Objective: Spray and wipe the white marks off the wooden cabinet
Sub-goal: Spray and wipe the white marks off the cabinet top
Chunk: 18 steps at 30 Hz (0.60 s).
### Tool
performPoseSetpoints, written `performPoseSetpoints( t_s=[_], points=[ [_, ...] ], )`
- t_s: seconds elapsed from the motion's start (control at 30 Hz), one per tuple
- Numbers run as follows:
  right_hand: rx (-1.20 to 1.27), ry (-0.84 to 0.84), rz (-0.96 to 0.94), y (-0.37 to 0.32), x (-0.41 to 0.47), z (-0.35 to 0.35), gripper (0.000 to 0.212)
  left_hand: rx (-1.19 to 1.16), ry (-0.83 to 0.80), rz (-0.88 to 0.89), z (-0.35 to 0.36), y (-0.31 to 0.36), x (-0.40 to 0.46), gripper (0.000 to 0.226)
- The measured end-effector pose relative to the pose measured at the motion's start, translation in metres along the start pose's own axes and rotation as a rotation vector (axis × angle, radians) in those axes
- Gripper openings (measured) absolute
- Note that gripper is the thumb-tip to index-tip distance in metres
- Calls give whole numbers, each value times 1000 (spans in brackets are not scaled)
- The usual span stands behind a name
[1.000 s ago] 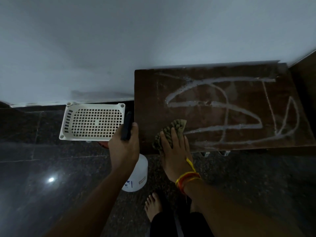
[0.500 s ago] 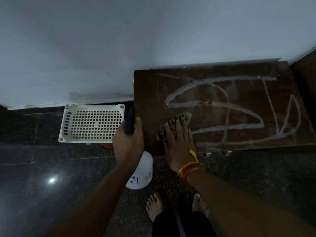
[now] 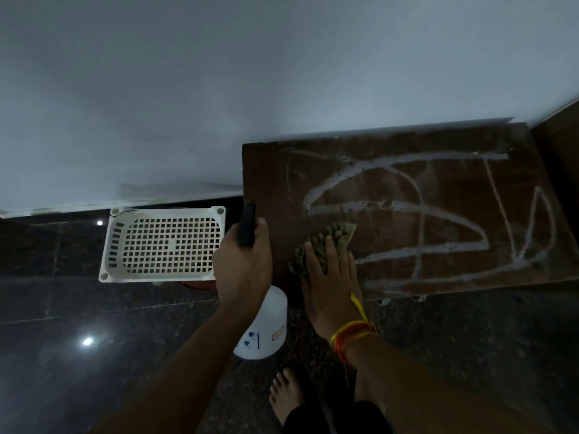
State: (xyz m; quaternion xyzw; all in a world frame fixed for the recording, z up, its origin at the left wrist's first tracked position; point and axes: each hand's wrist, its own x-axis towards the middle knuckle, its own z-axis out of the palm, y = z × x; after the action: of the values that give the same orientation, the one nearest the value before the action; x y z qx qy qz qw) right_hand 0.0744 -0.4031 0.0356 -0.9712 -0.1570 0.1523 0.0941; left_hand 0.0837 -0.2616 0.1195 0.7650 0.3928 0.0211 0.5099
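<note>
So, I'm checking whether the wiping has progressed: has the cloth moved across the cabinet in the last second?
Yes, slightly. The cloth under the right hand has crept right and away from the cabinet's front edge, toward the white marks.

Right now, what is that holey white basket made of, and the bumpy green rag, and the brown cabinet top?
The white basket looks like moulded plastic: smooth, matte, with an even grid of holes. The green cloth under the right hand seems to be soft, nubby chenille or microfibre. The cabinet top looks like dark wood or wood veneer with a slight sheen; I can't tell which.
</note>
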Motion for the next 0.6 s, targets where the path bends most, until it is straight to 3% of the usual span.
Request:
performPoseSetpoints(
  t_s=[0.2, 0.43, 0.6],
  points=[
    [38, 97, 29, -7, 73, -10, 62, 36, -22, -24, 7, -2, 16, 33],
    [45, 62, 45, -10, 43, -6, 59, 44, -24, -51, 1, 16, 30, 34],
    [16, 73, 39, -11, 69, -12, 63, 60, -37, -19, -2, 26, 44, 34]
  ],
)
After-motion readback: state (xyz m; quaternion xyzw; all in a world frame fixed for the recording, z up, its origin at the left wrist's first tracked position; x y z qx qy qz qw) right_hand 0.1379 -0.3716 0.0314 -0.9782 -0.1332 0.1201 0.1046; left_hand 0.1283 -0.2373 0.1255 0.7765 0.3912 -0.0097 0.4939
